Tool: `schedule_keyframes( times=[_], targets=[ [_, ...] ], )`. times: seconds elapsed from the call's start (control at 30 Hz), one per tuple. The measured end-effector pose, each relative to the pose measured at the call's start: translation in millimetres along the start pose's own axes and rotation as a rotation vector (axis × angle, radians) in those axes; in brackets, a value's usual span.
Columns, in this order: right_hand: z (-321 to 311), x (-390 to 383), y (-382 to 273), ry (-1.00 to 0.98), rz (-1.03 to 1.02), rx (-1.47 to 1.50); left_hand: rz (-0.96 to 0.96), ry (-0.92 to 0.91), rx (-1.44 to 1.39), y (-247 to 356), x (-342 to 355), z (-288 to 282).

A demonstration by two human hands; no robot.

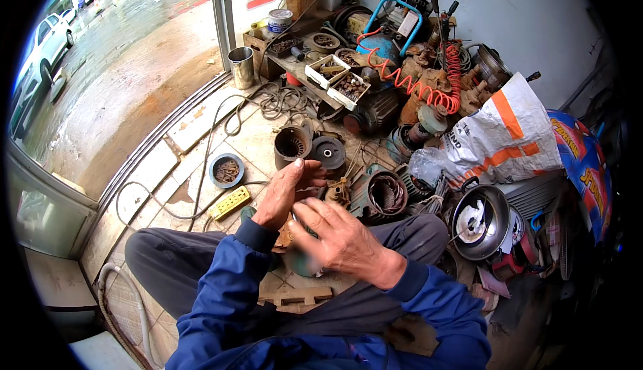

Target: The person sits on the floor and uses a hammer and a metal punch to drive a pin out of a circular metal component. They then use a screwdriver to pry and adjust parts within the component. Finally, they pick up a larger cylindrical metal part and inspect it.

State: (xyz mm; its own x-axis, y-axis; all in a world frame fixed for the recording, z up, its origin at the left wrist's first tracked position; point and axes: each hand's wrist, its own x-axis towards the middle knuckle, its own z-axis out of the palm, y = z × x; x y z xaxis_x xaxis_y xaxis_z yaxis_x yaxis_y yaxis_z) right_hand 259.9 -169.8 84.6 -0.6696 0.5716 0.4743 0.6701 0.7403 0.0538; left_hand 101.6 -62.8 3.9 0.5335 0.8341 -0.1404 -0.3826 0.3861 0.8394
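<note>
My left hand (284, 192) is raised above my lap, its fingers stretched out toward the right and apart. Just below and to its right, my right hand (351, 242) has its fingers extended toward the left; some are smeared by motion. I see nothing held in either hand. Partly hidden under my right hand is a rounded green part (305, 265), blurred. Beyond my hands stand a hollow dark motor housing (289, 145) and a round black motor part (328, 151). A motor stator with windings (387, 194) lies beside my right knee.
Left of the housing are a round dish of screws (228, 171) and a yellow power strip (230, 204) with trailing cable. A notched wooden piece (295, 296) lies between my legs. At right are a black pan (481, 222) and a white woven sack (506, 135); motors and parts trays stand behind.
</note>
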Motion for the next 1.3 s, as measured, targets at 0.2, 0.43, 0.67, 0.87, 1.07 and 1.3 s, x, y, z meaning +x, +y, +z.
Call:
schedule_keyframes(
  times=[0.2,0.43,0.67,0.87,1.07,1.3],
  targets=[
    [25,23,30,-0.042,-0.188,0.178,0.152,0.204,-0.297,-12,-24,2],
    [67,28,34,0.018,-0.258,0.33,0.871,0.584,0.864,-34,-129,69],
    [75,25,31,0.084,-0.134,0.513,0.774,0.537,1.421,-57,-118,89],
    [61,6,-5,0.173,0.284,-0.016,0.834,0.638,1.341,-42,-127,50],
    [56,7,-3,0.109,0.265,0.067,0.631,0.56,1.133,-27,-139,75],
    [46,0,35,0.092,-0.003,0.236,0.67,0.628,1.167,-27,-112,76]
  ],
)
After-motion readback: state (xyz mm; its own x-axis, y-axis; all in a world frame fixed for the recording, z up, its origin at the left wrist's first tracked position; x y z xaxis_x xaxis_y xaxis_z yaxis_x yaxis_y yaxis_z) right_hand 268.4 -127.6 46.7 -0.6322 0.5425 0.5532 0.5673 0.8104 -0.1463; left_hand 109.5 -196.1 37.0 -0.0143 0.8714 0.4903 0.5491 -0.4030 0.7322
